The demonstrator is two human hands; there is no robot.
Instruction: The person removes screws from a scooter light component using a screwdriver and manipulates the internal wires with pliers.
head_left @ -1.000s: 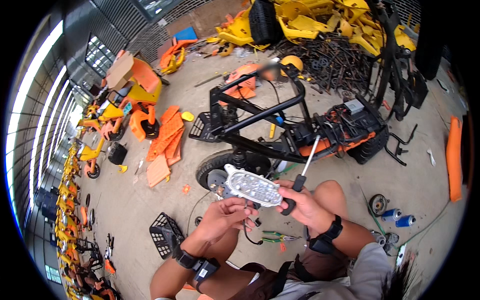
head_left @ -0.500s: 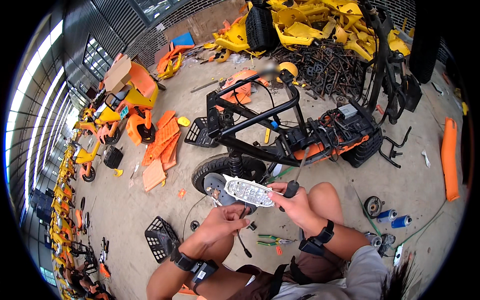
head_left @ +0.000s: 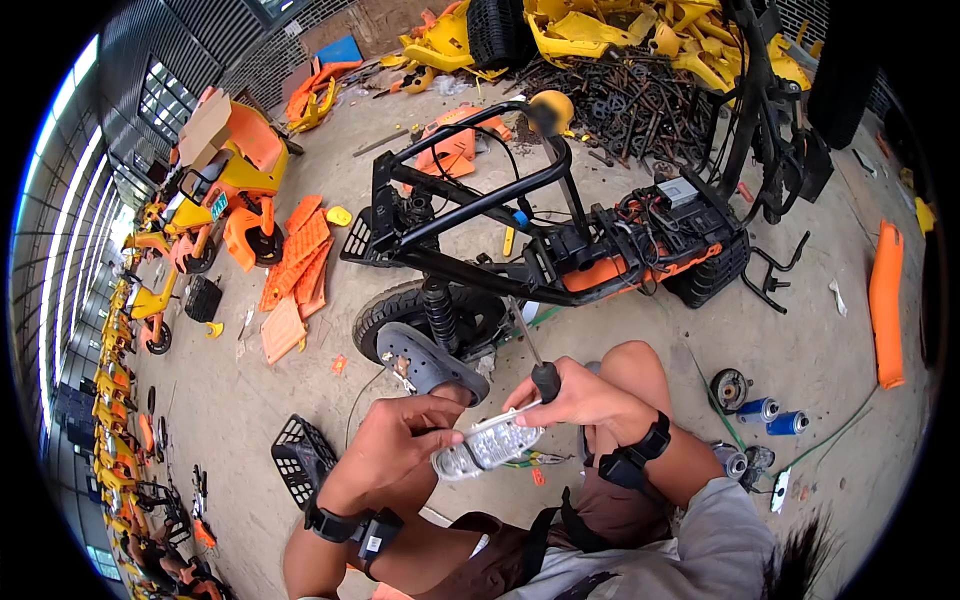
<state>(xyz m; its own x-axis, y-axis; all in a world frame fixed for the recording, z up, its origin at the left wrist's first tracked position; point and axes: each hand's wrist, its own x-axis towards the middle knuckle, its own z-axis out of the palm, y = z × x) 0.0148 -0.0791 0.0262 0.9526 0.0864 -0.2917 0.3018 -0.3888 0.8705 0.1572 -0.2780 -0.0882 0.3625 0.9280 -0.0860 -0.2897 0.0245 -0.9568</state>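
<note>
An oval lamp unit (head_left: 488, 447) with a clear ribbed lens and white rim tilts over my lap, held between both hands. My left hand (head_left: 408, 438) pinches its left end between thumb and fingers. At its upper right edge, my right hand (head_left: 580, 394) grips the lamp unit along with a screwdriver (head_left: 545, 380). The screwdriver's black handle rests among my fingers, and its shaft points up toward the scooter frame. The black scooter frame (head_left: 480, 225) stands just beyond, its rear wheel (head_left: 400, 312) behind my shoe (head_left: 425, 362).
Pliers (head_left: 540, 459) lie partly hidden behind the lamp. A black basket (head_left: 303, 455) sits at left, blue spray cans (head_left: 788, 423) at right. Orange panels (head_left: 298, 262) and an orange strip (head_left: 886, 305) lie on the floor. Yellow parts and a dark metal heap (head_left: 620, 110) are piled behind.
The lamp unit has come down toward my lap and tilted. My left hand, earlier on a black cable below it, now grips its left end. The screwdriver has stayed in my right hand.
</note>
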